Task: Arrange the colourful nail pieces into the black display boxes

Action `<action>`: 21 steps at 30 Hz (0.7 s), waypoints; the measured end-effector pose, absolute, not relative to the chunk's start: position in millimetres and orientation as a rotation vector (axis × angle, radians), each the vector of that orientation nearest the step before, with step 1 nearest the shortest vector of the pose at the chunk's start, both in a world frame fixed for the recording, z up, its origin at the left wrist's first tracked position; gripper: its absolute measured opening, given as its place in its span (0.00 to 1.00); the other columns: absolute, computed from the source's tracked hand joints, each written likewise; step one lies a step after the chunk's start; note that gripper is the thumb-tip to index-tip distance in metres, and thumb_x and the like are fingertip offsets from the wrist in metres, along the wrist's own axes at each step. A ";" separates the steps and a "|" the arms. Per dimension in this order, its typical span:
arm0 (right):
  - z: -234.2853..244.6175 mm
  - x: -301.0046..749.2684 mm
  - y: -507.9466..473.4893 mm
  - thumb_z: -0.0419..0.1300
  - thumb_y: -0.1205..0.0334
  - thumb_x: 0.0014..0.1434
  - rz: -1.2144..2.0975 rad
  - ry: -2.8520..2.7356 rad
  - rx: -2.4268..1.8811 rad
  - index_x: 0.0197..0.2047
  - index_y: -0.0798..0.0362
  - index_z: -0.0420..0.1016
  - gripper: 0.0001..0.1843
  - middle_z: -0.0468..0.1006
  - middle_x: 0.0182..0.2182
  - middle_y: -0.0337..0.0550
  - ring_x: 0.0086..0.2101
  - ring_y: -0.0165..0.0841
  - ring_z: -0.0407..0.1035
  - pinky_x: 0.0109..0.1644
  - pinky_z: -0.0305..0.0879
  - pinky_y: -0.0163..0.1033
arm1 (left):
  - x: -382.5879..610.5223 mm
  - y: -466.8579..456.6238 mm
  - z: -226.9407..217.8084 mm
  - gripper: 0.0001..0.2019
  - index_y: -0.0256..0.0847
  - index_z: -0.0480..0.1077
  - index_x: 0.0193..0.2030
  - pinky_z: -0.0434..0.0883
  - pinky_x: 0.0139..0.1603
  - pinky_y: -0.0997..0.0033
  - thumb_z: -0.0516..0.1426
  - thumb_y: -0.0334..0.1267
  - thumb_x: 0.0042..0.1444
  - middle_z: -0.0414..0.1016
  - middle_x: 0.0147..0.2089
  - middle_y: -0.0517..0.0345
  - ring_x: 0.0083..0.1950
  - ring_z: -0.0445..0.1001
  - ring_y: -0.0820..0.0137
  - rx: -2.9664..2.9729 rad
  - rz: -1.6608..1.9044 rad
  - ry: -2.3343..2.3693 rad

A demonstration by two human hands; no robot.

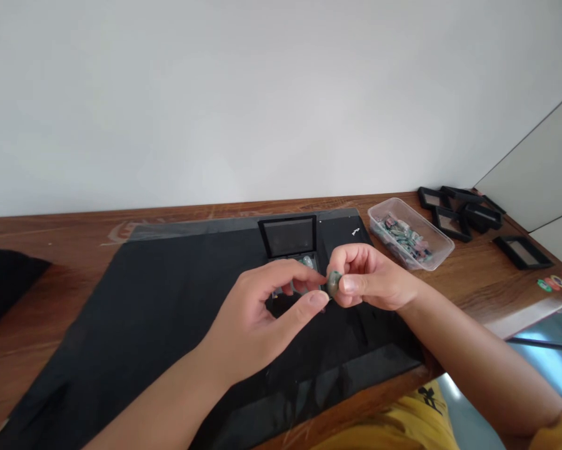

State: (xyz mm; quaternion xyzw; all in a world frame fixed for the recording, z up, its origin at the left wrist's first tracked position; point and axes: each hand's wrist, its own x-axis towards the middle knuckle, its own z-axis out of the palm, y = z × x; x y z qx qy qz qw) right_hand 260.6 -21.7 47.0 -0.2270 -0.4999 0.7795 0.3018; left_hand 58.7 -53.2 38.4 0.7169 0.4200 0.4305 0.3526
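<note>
A small, rounded, polished stone [333,284], mottled green and grey, is pinched between the thumb and bent fingers of my right hand [369,278]. My left hand [266,309] reaches in from the left, thumb and index finger apart, their tips close beside the stone; I cannot tell whether they touch it. Behind my hands stands a small black display box [289,237] with its clear-windowed lid raised. A few pale green pieces [307,261] show in its base, which my left hand mostly covers.
A clear plastic tub [442,250] of mixed stone pieces [405,236] stands to the right. Several black frame-like boxes [452,222] lie beyond it, near coloured stickers [556,282]. A black mat [168,312] covers part of the wooden table [74,250]; a white wall rises behind.
</note>
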 end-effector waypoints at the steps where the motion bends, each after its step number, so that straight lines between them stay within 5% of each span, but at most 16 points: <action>1: 47.0 260.2 -21.8 0.78 0.42 0.51 2.067 -1.351 -0.622 0.29 0.52 0.70 0.27 0.71 0.19 0.29 0.18 0.20 0.55 0.22 0.49 0.30 | 59.8 -54.0 38.8 0.12 0.47 0.80 0.33 0.73 0.35 0.67 0.61 0.49 0.61 0.80 0.28 0.58 0.30 0.74 0.66 1.821 1.116 1.066; 21: 48.6 259.7 -20.5 0.78 0.44 0.51 2.005 -1.444 -0.680 0.30 0.53 0.74 0.24 0.75 0.23 0.32 0.25 0.23 0.66 0.29 0.64 0.30 | 63.4 -56.6 51.1 0.13 0.45 0.75 0.24 0.69 0.28 0.70 0.60 0.45 0.58 0.74 0.23 0.60 0.26 0.70 0.69 1.647 1.051 1.031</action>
